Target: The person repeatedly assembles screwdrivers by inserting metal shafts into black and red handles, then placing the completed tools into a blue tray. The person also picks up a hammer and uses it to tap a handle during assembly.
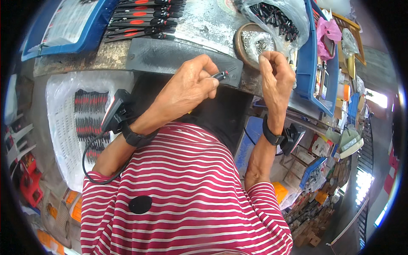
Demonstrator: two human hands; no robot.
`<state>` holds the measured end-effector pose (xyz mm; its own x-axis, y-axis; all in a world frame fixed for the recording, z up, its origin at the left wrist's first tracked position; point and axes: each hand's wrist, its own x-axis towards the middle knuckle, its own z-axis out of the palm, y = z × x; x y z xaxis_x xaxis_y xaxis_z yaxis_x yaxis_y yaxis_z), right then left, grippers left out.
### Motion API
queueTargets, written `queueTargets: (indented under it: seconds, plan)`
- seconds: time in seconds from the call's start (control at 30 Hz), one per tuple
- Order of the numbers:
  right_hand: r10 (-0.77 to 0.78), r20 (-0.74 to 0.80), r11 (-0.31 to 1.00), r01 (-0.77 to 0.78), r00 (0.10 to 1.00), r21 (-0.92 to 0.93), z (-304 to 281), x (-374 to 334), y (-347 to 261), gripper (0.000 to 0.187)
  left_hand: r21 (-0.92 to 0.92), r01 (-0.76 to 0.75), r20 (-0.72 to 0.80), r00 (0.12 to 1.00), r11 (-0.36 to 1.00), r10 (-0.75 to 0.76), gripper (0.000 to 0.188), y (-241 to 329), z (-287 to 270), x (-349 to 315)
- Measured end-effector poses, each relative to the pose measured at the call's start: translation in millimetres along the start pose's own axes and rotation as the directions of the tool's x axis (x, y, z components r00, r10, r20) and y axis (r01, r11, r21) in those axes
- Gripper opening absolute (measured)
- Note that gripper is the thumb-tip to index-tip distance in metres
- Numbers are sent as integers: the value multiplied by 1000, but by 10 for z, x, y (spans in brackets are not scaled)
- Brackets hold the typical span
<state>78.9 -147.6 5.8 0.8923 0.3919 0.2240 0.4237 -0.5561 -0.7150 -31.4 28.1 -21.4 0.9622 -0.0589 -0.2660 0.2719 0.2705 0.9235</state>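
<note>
Between the thumb and fingers of my left hand (193, 85) is a small black plastic part (219, 76), its end pointing right over the grey metal edge (178, 59) of the bench. My right hand (275, 76) is raised at the near rim of a round brown dish (239, 42). Small shiny metal pieces (258, 43) fill the dish. Thumb and forefinger of that hand are pinched together; whatever they hold is too small to make out.
Black-and-red handled pieces (142, 21) lie in a row at the back left, beside a blue tray (91, 38). More fill a white lined crate (59, 123) below. A clear bag (297, 17) of black parts and a blue bin (307, 72) stand right.
</note>
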Motion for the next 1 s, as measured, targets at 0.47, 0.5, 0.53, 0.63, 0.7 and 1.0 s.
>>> queueTargets:
  seconds: [0.47, 0.5, 0.53, 0.63, 0.7, 1.0]
  plan:
    - [-88, 218, 989, 59, 972, 136, 227, -348, -296, 5, 238, -119, -143, 977, 964, 156, 17, -26, 108, 5]
    - [-83, 218, 991, 57, 972, 125, 229, -352, -292, 4, 246, -122, -144, 976, 961, 161, 16, -16, 111, -1]
    - [-83, 214, 992, 59, 973, 115, 229, -355, -290, 4, 255, -120, -146, 976, 959, 161, 16, -7, 115, -5]
    - [-100, 212, 993, 86, 972, 78, 238, -359, -285, 5, 275, -113, -146, 977, 955, 158, 17, 7, 117, -21]
    - [-113, 227, 994, 107, 967, 38, 245, -364, -285, 3, 300, -106, -147, 977, 948, 156, 17, 3, 116, -20]
    - [-200, 178, 973, 217, 964, -83, 318, -401, -363, 9, 469, -203, -144, 943, 859, 302, 10, -119, 116, -19]
